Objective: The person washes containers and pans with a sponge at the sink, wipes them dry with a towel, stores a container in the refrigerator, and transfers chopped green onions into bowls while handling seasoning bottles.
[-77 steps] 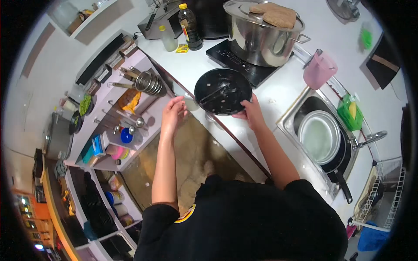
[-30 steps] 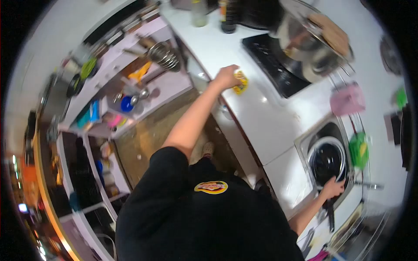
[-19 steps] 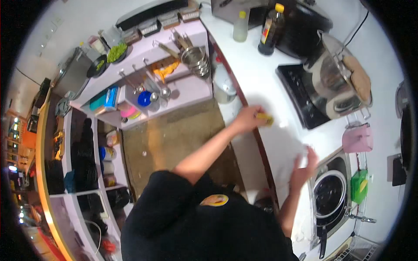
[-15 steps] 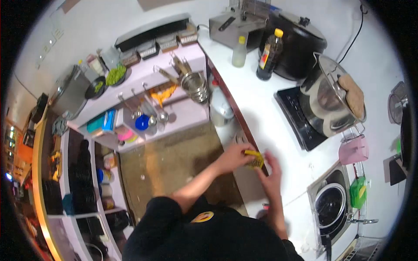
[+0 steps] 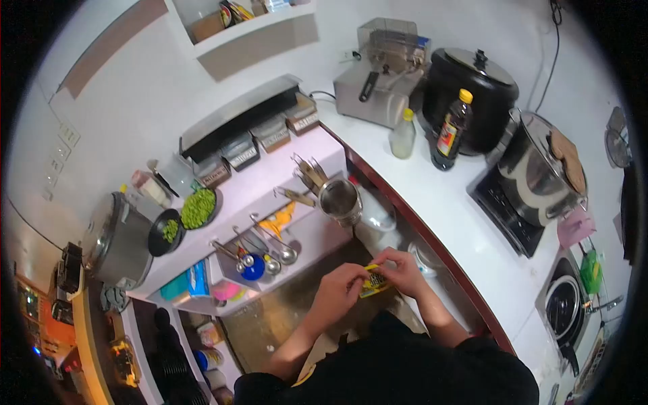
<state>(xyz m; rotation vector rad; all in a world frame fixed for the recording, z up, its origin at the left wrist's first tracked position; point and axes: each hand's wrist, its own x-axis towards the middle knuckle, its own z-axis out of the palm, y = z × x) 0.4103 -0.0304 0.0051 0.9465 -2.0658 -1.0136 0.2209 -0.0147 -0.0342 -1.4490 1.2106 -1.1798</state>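
A small yellow packet (image 5: 375, 284) with dark print is held in front of my body, over the floor beside the white counter. My left hand (image 5: 339, 291) pinches its upper left edge. My right hand (image 5: 403, 271) grips the upper right edge, fingertips close to those of the left. The print is too small to read. Nearest beyond the hands, metal strainers (image 5: 339, 201) hang from the shelf edge.
On the white counter (image 5: 432, 202) stand a dark sauce bottle (image 5: 452, 131), a pale yellow-capped bottle (image 5: 403, 135), a black cooker (image 5: 472, 94) and a steel pot (image 5: 540, 172) on a black hob. The shelf holds two bowls with green pieces (image 5: 199, 208). A sink (image 5: 567, 304) lies at right.
My view has turned left and up toward the shelf. Both hands have moved away from the counter edge with the packet, and my right hand has come onto it.
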